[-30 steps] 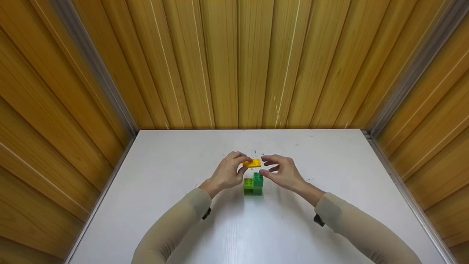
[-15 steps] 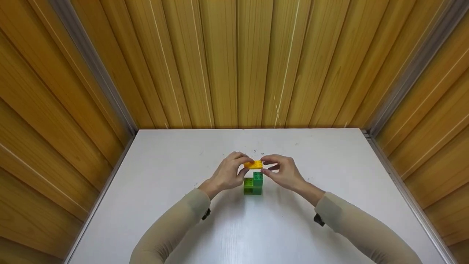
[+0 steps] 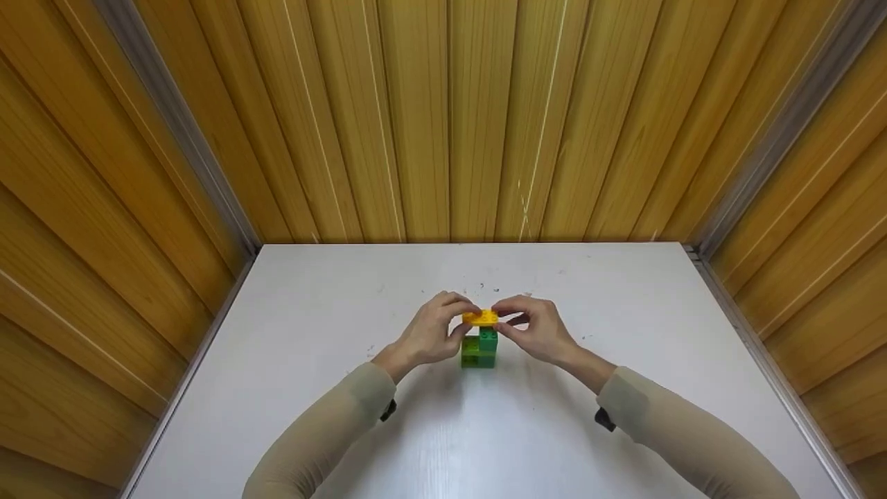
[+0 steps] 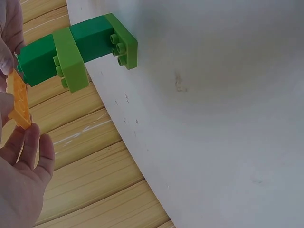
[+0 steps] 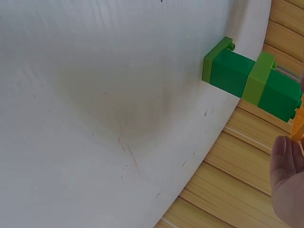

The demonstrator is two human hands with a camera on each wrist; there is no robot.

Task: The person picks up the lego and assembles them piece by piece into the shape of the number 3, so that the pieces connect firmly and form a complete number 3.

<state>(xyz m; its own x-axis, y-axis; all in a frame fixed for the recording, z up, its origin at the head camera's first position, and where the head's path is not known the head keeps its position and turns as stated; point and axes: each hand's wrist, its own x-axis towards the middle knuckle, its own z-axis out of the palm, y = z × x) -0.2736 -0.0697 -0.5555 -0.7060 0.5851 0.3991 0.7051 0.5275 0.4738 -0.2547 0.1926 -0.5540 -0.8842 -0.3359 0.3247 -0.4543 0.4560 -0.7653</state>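
A flat yellow building brick (image 3: pixel 483 318) is at the top of a green brick tower (image 3: pixel 488 341). My left hand (image 3: pixel 435 330) pinches its left end between thumb and fingers. At the right end, my right hand (image 3: pixel 533 326) has thumb and index finger around the brick's edge. In the left wrist view the yellow brick (image 4: pixel 19 99) lies across the studs of the dark green top brick (image 4: pixel 38 60); whether it is pressed on cannot be seen. The tower alternates dark green bricks (image 5: pixel 232 72) and light green bricks (image 5: pixel 259 79), whose studded ends stick out sideways.
The tower stands on a white table (image 3: pixel 443 430) with small dark marks. Wood-patterned panels (image 3: pixel 416 125) rise behind and at both sides, with grey metal strips (image 3: pixel 187 132) in the corners.
The yellow brick has moved slightly right, then down toward the tower's top. Both hands came down a little with it, and the right hand's fingers closed on its right end.
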